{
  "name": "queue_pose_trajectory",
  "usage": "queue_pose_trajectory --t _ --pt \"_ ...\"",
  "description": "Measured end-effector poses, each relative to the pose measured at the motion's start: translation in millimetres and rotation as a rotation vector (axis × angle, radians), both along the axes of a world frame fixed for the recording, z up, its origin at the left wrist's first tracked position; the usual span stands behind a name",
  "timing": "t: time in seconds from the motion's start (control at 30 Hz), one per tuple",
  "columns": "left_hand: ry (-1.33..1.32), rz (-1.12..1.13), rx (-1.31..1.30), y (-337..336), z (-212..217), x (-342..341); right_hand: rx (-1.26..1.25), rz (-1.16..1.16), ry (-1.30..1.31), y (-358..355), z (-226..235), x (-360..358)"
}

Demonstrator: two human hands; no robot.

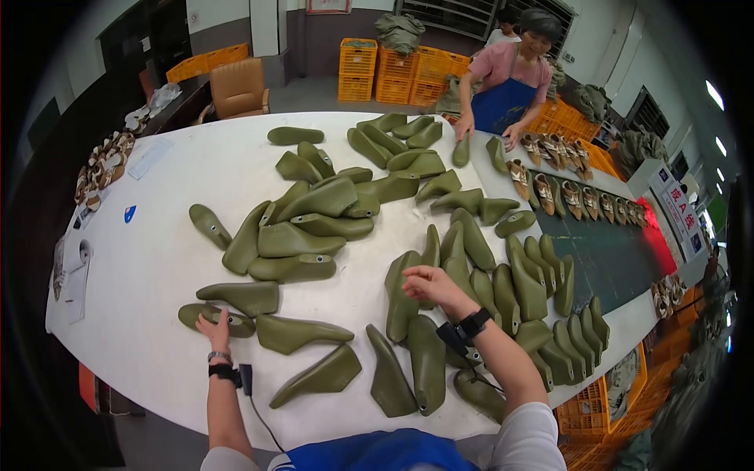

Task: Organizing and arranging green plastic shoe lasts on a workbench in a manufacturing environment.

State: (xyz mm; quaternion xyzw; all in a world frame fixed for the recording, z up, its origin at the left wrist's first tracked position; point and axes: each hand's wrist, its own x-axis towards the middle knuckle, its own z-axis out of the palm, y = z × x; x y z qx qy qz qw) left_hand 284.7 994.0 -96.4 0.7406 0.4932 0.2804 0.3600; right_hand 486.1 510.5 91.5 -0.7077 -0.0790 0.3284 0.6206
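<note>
Green shoe lasts lie spread over the white table. My left hand [214, 330] is at the left, its fingers and thumb closed about one shoe last [190, 315] that lies on its side. Just above that hand rests another shoe last [243, 297]. My right hand [433, 286] hovers over the crowded middle right, its fingers loosely bent and apart with nothing seen in them. Beneath its fingertips stands a shoe last [400, 302], and a slimmer shoe last [431, 247] is just beyond. Both wrists wear black straps with small devices and a cable.
A co-worker in a blue apron [503, 104] touches shoe lasts at the far edge. Tan shoes [581, 200] line a dark green conveyor [605, 259] at right. Orange crates [357, 67] stand behind the white table [149, 235]. A notepad [76, 279] lies at left.
</note>
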Motion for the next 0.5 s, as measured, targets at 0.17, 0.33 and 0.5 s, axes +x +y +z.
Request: queue_pose_trajectory --t 0.17,0.33,0.5 --pt "-0.305 0.159 0.058 -22.0 -4.8 26.0 -0.050 0.180 -0.129 22.3 22.2 -62.3" --pt "-0.696 0.139 -0.634 -61.6 71.4 -15.3 -0.040 0.353 -0.168 63.9 12.2 -109.2" --pt "-0.907 -0.258 -0.830 -140.4 152.4 -49.1 -0.013 0.548 -0.470 143.9 -4.4 -152.7"
